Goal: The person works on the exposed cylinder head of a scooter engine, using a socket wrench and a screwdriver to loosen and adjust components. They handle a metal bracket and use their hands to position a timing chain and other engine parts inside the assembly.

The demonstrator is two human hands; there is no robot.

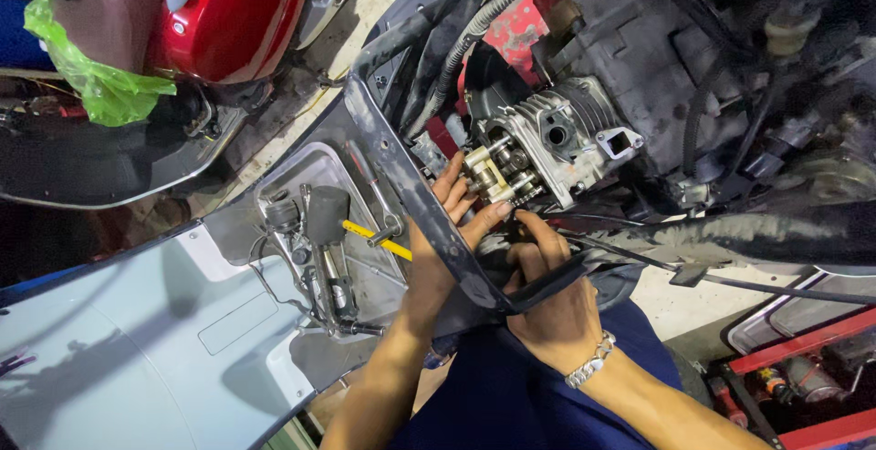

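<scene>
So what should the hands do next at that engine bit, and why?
Probably steady the engine head with the left hand and bring the right hand up to it. The left fingertips already touch the open valve gear, while the right hand rests lower, behind the dark frame bar, holding nothing visible.

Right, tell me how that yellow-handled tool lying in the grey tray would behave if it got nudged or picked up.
The yellow-handled tool looks stiff, a straight slim shaft. It seems round, so it may roll, though the sockets and ratchet crowding the grey tray would probably stop it. Likely light for its size; the handle may be greasy, which I cannot confirm.
</scene>
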